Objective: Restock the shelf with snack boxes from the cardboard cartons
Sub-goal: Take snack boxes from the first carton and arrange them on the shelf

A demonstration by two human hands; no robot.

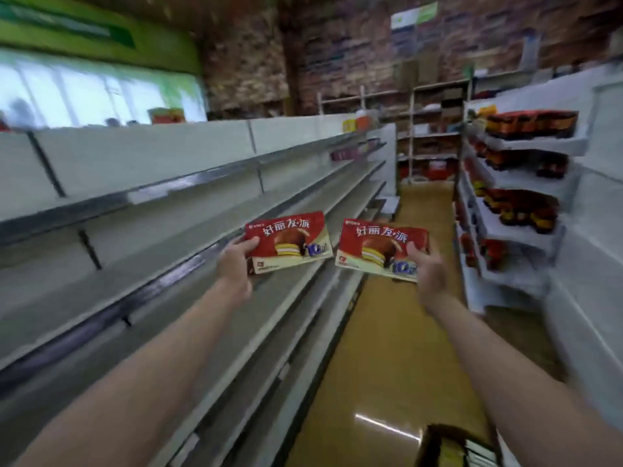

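Observation:
My left hand (236,264) grips the lower left corner of a red snack box (290,241) printed with a chocolate pie. The box hovers over the front edge of a bare white shelf (188,264) on my left. My right hand (429,271) holds a second, identical red snack box (377,247) by its lower right corner, out over the aisle floor. Both boxes face me, side by side and apart. An open cardboard carton (451,446) lies on the floor at the bottom right.
Several long white shelf tiers run along the left into the distance. On the right a white rack (526,183) holds dark bottles and red packs. The yellow floor (387,348) forms a narrow aisle between them. More shelving stands against the brick back wall.

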